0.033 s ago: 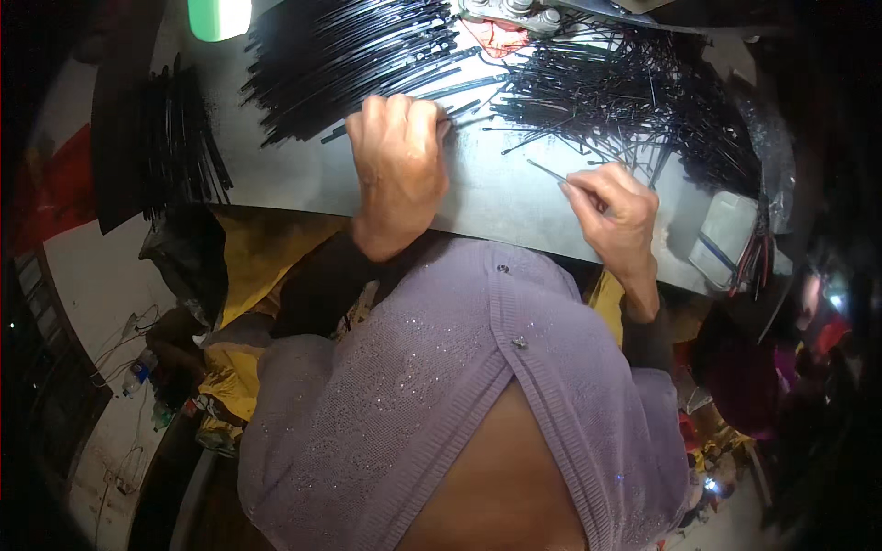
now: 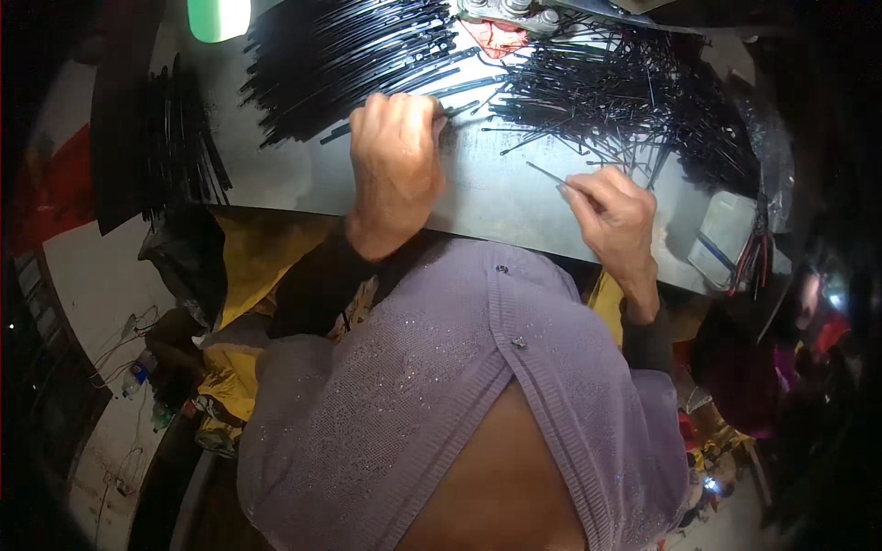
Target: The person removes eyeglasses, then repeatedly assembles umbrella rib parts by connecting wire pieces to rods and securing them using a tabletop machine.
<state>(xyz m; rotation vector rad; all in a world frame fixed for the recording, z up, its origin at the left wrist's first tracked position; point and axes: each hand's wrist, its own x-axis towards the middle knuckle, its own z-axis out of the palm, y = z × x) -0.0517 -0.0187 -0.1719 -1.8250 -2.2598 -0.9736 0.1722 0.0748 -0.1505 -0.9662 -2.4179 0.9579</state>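
Note:
My left hand [image 2: 395,147] is closed over a thin black tube [image 2: 336,134] at the near edge of a spread of similar tubes [image 2: 340,64]; the fingertips are hidden under the knuckles. A dark end pokes out past the finger side. To the right, my right hand [image 2: 617,216] pinches a slim dark rod [image 2: 546,173] between thumb and forefinger, its free end pointing up and left above the table [image 2: 496,197]. Beyond this hand lies a tangled heap of thin black pieces with small end loops or tips [image 2: 597,92].
A separate bundle of black strips [image 2: 179,138] lies at the table's left end. A green-and-white container [image 2: 219,18] stands at the far left, a metal fixture [image 2: 514,11] with red cloth [image 2: 499,39] at the far middle. On the right are a clear case [image 2: 721,237] and coloured wires [image 2: 755,257].
My left hand has tilted very slightly at the wrist. The right hand keeps its pinch on the rod, almost unmoved.

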